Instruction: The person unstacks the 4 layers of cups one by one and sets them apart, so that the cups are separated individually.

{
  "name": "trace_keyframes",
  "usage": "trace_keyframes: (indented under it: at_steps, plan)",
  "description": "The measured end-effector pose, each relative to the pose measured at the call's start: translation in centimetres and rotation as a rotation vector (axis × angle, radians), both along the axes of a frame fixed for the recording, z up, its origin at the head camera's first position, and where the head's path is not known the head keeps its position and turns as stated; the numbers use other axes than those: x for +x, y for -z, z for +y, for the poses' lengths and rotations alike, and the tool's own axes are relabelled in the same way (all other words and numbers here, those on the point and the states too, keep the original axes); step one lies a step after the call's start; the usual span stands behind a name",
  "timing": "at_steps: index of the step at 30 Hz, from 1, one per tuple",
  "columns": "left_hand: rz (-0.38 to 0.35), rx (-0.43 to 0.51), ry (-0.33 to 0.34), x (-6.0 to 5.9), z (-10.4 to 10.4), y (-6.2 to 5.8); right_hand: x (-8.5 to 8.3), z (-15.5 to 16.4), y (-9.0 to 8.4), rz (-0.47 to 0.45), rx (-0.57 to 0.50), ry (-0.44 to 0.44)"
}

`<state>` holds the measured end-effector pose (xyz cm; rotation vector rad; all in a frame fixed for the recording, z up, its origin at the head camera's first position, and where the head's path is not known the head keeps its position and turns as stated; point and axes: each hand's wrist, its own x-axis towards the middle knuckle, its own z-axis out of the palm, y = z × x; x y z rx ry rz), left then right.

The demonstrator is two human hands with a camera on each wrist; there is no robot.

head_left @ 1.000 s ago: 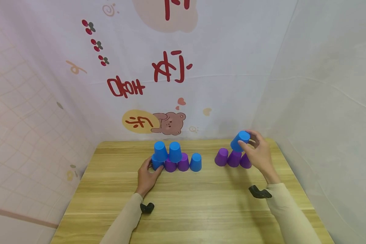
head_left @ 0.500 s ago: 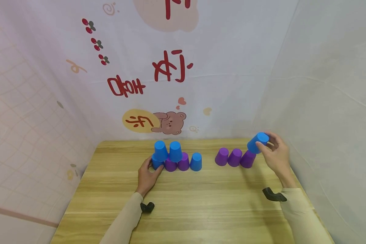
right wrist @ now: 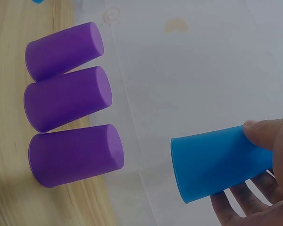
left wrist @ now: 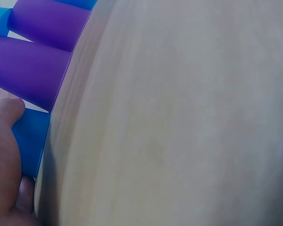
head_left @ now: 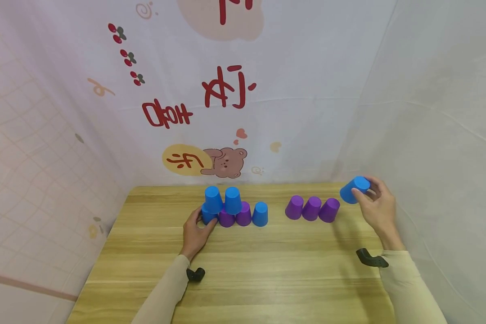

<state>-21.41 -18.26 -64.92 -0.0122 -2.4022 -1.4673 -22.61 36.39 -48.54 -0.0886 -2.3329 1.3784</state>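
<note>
My right hand [head_left: 378, 207] grips an upside-down blue cup [head_left: 354, 190] in the air, to the right of three purple cups. In the right wrist view the thumb lies on one side of this blue cup [right wrist: 217, 162] and the fingers curl under the other. At the left, my left hand [head_left: 197, 234] holds the end blue cup [head_left: 209, 217] of a bottom row, thumb in front and fingers behind. Beside it stand two purple cups [head_left: 243, 214] and another blue cup [head_left: 260, 214]. Two blue cups [head_left: 213, 200] rest on top of the row's left part.
Three upside-down purple cups [head_left: 312, 209] stand in a row on the right of the wooden table [head_left: 283, 274]. A printed white cloth [head_left: 308, 112] hangs behind the table, with cloth along both sides too.
My right hand has moved right with the blue cup, from above the purple cups to beyond their right end. The left hand stays on its cup, and the standing cups keep their places.
</note>
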Motion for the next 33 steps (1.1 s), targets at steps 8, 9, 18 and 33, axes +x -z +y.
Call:
trace_keyframes:
  at_steps: [8, 9, 18, 33]
  plan:
    - [-0.01, 0.002, 0.002, 0.0, -0.1, 0.0, -0.3, 0.7, 0.5, -0.039, -0.023, 0.05]
    - [-0.008, 0.001, 0.0, 0.0, -0.1, 0.0, -0.3, 0.9, 0.6, -0.047, -0.025, 0.055]
    - [0.006, -0.021, -0.009, 0.1, 0.2, -0.1, -0.7, 2.0, 2.4, -0.125, -0.025, 0.098]
    - [-0.019, -0.013, -0.007, 0.1, 0.1, -0.1, -0.5, 2.3, 5.7, -0.199, 0.032, 0.056]
